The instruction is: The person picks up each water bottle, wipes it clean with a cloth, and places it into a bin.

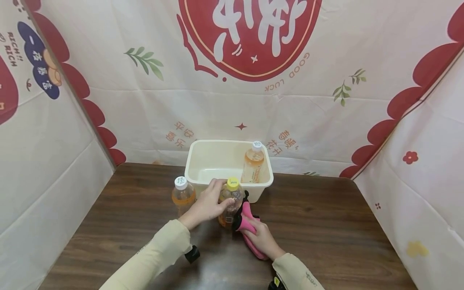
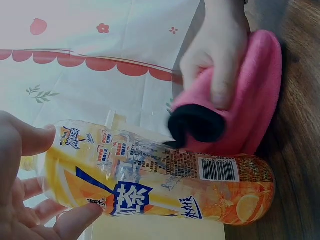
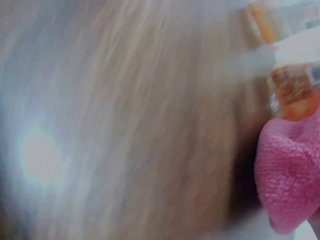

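Observation:
A clear plastic drink bottle [image 1: 237, 196] with a yellow cap stands on the table in front of the bin. My left hand [image 1: 208, 204] grips it round the upper part; in the left wrist view the thumb and fingers lie on opposite sides of the bottle [image 2: 165, 182]. On its right, my right hand [image 1: 262, 241] holds a folded pink cloth [image 2: 255, 95] with black edging up close to the bottle's side. The right wrist view is blurred, showing the cloth [image 3: 290, 170] beside the orange lower part of the bottle [image 3: 297, 92].
A cream plastic bin [image 1: 217, 155] stands at the back of the dark wooden table [image 1: 311, 225]. Inside its right end is a white-capped bottle [image 1: 252, 165]. Another white-capped bottle [image 1: 183, 196] stands left of my left hand. Printed cloth walls [image 1: 232, 108] enclose the table's back and sides.

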Demonstrator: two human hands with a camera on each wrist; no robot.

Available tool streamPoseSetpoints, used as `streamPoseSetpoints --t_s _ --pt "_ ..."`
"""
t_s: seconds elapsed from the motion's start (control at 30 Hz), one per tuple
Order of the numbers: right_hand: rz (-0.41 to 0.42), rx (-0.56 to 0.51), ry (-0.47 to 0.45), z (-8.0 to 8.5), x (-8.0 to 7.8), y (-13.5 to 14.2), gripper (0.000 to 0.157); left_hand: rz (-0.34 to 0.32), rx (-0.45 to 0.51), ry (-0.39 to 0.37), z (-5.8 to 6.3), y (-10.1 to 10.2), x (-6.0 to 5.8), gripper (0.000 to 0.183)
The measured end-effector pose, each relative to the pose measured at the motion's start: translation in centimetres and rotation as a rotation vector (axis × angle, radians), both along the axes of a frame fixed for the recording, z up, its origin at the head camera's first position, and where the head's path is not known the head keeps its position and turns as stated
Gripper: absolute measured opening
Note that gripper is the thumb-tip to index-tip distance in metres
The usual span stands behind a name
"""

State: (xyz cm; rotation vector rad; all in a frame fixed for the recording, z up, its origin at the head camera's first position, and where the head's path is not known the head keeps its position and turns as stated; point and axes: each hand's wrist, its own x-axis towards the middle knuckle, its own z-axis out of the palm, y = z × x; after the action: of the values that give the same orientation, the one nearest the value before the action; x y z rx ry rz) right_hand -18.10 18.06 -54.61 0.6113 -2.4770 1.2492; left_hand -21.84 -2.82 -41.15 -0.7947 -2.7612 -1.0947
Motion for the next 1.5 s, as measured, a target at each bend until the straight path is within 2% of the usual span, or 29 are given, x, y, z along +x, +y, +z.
streamPoseSetpoints --t_s 0.13,0.23,0.53,0.7,0.8,0.93,1.07,1.23,1.37,1.5 --pt "-0.061 -0.09 -0.002 3.2 1.5 -1.2 0.03 0.0 -0.006 -0.003 -0.1 0.0 0.1 0.055" --pt "-0.085 -0.144 0.069 5.7 2.4 -2.0 0.029 -0.003 -0.005 -0.001 -0.1 0.0 0.1 0.056" --pt "-0.11 -0.227 0.153 9.9 2.2 -2.2 0.017 -0.021 -0.004 -0.011 -0.1 0.1 0.0 0.055" --pt "-0.079 -0.203 0.179 12.3 1.5 -2.3 0.023 -0.028 0.018 -0.029 0.0 0.1 0.1 0.054" --pt "-0.05 -0.169 0.194 13.2 1.0 -2.5 0.028 -0.023 0.028 -0.031 -0.1 0.0 0.1 0.053" --pt "-0.037 -0.138 0.238 13.0 0.7 -2.8 0.033 -0.03 0.029 -0.037 -0.1 -0.1 0.1 0.051" --pt "-0.038 -0.149 0.295 11.8 0.5 -3.1 0.039 -0.036 0.054 -0.03 -0.2 -0.2 -0.1 0.049" --pt "-0.034 -0.217 0.317 10.2 0.3 -3.3 0.042 -0.031 0.075 -0.011 -0.3 -0.2 -0.3 0.05" --pt "-0.047 -0.218 0.351 9.3 0.2 -3.1 0.044 -0.03 0.069 -0.002 -0.4 -0.1 -0.3 0.051" --pt "-0.051 -0.208 0.331 8.5 0.5 -2.7 0.042 -0.036 0.069 0.003 -0.5 0.0 -0.3 0.052"
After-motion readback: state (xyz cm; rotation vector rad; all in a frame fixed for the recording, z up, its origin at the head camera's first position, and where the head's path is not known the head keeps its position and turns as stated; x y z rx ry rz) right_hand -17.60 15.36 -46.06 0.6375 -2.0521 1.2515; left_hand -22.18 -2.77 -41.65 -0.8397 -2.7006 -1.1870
